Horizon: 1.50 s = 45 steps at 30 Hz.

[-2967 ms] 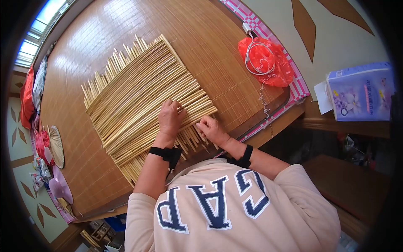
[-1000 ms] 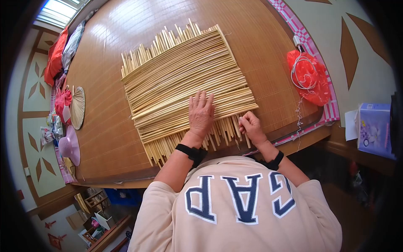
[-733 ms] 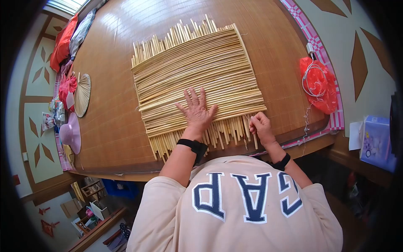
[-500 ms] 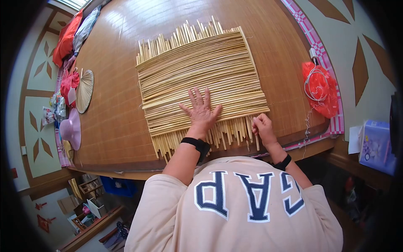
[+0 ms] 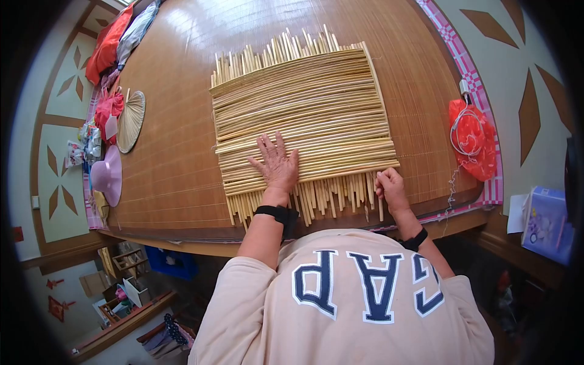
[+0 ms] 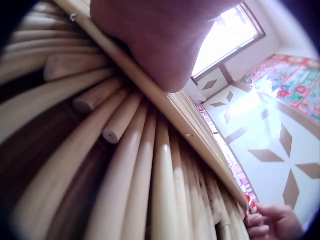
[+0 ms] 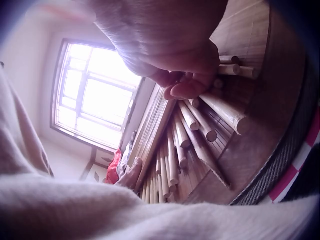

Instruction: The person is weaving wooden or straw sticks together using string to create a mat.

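Many pale sticks form a flat panel [image 5: 292,112], with uneven stick ends [image 5: 322,194] crossing beneath its near edge. My left hand [image 5: 277,167] rests palm down on the panel, fingers spread. Beside the near right corner is my right hand [image 5: 392,187], its fingers curled inward. In the right wrist view, thumb and fingers of my right hand [image 7: 182,85] come together over several stick ends [image 7: 200,125]; anything between them is hidden. From the left wrist, the border stick [image 6: 170,112] runs past my left hand [image 6: 160,45] towards my curled right hand [image 6: 272,220].
The panel lies on a brown slatted mat [image 5: 164,176]. A red plastic bag [image 5: 480,146] with a white cable is at the right. Along the left edge are a woven fan [image 5: 131,121], a pink hat [image 5: 108,176] and red cloth [image 5: 109,45].
My left hand, curled at first, has flattened and spread its fingers on the panel, further left along it. My right hand stays curled by the corner. The head view has turned.
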Tool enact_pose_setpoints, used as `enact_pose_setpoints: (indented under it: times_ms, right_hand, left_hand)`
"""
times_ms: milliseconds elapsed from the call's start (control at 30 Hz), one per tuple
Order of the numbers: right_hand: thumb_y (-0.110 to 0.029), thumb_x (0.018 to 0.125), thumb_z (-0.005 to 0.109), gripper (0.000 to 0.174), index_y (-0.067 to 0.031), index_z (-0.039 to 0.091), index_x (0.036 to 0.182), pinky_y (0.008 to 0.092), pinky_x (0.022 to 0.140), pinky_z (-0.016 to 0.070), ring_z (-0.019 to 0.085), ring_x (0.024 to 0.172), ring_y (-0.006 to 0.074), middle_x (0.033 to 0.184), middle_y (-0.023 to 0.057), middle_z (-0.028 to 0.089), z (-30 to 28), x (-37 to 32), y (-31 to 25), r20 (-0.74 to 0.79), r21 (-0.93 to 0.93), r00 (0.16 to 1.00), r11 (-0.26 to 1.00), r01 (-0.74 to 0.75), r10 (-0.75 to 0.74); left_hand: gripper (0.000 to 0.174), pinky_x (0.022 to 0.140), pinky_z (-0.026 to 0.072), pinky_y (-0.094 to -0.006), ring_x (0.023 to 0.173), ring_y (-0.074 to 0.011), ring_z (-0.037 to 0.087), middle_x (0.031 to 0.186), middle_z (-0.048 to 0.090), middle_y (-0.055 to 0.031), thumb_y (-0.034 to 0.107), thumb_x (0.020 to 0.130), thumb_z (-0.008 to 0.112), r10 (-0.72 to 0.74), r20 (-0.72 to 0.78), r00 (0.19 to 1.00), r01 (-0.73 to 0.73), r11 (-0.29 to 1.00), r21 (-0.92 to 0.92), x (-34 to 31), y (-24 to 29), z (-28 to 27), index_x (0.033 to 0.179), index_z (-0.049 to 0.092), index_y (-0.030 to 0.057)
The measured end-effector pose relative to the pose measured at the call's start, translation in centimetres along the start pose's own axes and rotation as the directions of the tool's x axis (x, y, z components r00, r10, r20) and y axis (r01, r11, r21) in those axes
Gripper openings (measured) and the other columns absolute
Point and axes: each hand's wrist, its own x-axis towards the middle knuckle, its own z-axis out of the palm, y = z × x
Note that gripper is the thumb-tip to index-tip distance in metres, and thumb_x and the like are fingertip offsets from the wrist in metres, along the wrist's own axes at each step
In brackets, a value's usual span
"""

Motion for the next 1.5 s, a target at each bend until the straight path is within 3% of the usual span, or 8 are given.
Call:
enact_pose_setpoints:
  times_ms: [300,500,633,833,1167,1300,1433,1500]
  right_hand:
    - [-0.017,0.089,0.053,0.02,-0.0097,0.047,0.072,0.0191,0.038,0.0366,0.048,0.045,0.0059,0.061,0.0001,0.053,0.0,0.1,-0.1,-0.008,0.023,0.999,0.999,-0.034,0.034]
    - [-0.018,0.089,0.054,0.02,-0.0088,0.046,0.072,0.0194,0.037,0.0363,0.049,0.045,0.0055,0.06,0.0003,0.053,0.1,-0.1,-0.1,-0.034,0.04,0.999,0.999,-0.027,0.028]
    - [-0.018,0.088,0.054,0.02,-0.0081,0.047,0.073,0.0206,0.037,0.0371,0.049,0.045,0.0052,0.062,0.0001,0.053,0.3,0.1,-0.2,-0.027,0.052,0.999,0.998,-0.019,0.021]
    - [-0.018,0.087,0.055,0.019,-0.0062,0.049,0.073,0.0212,0.037,0.0393,0.051,0.044,0.0065,0.062,0.0013,0.055,0.1,0.5,0.5,-0.038,0.025,0.999,1.0,-0.016,0.017]
    - [-0.018,0.09,0.053,0.017,-0.0089,0.05,0.075,0.0191,0.037,0.0379,0.049,0.046,0.0045,0.062,0.0,0.054,0.2,0.4,0.3,-0.034,0.016,0.999,1.0,-0.006,0.007]
    - [-0.018,0.088,0.054,0.017,-0.0067,0.05,0.076,0.0202,0.041,0.0405,0.051,0.048,0.0054,0.065,0.0013,0.056,-0.1,0.1,0.3,0.001,0.052,1.0,0.998,0.029,-0.029]
    - [-0.017,0.09,0.053,0.018,-0.0069,0.05,0.076,0.0195,0.043,0.0414,0.052,0.051,0.0045,0.067,0.0013,0.058,-0.4,-0.8,-0.4,-0.012,0.073,0.996,0.993,0.09,-0.09]
    - [-0.016,0.09,0.053,0.017,-0.0062,0.051,0.077,0.0192,0.046,0.042,0.052,0.053,0.0041,0.068,0.0011,0.058,-0.6,-1.2,-0.7,0.047,0.099,0.984,0.981,0.168,-0.173]
  left_hand:
    - [0.068,0.096,-0.0079,-0.0706,0.139,-0.0289,-0.011,0.151,-0.003,-0.0166,0.048,0.091,0.033,-0.098,0.056,0.994,0.098,0.995,-0.006,0.1,0.7,-0.6,0.146,0.007,0.0166]
    - [0.06,0.104,0.0044,-0.0636,0.139,-0.0321,0.004,0.149,0.009,-0.0187,0.036,0.094,0.037,-0.031,-0.119,0.992,-0.033,0.865,-0.5,0.0,-3.1,-0.8,0.145,0.015,0.0123]
    - [0.054,0.108,0.015,-0.0521,0.137,-0.0347,0.015,0.146,0.02,-0.0198,0.026,0.094,0.041,0.044,-0.324,0.945,-0.183,0.891,-0.415,-0.6,-6.3,-1.1,0.142,0.022,0.0096]
    - [0.071,0.11,0.0054,-0.0495,0.138,-0.0363,0.005,0.147,0.013,-0.0229,0.044,0.088,0.048,0.209,-0.053,0.977,-0.207,0.978,0.025,-4.2,-4.9,0.8,0.144,0.019,0.0092]
    - [0.077,0.109,0.0037,-0.0517,0.138,-0.0362,0.003,0.149,0.008,-0.022,0.05,0.087,0.047,0.194,-0.002,0.981,-0.194,0.981,-0.028,-3.9,-5.2,0.4,0.144,0.016,0.01]
    - [0.068,0.108,0.014,-0.0507,0.136,-0.0373,0.014,0.145,0.019,-0.024,0.036,0.085,0.058,0.207,-0.23,0.951,-0.244,0.959,-0.146,-4.4,-4.0,-0.7,0.14,0.028,0.0078]
    - [0.028,0.074,0.0475,-0.0356,0.09,-0.0241,0.06,0.098,0.063,-0.0159,0.012,0.084,0.061,0.335,-0.355,0.873,-0.449,0.835,-0.317,-5.0,0.9,-4.1,0.109,0.06,0.0007]
    - [0.021,0.053,0.0472,-0.028,0.062,-0.0167,0.061,0.068,0.063,-0.0081,0.018,0.086,0.06,0.314,0.26,0.913,0.028,0.588,-0.809,-5.6,4.5,-4.8,0.095,0.064,-0.0011]
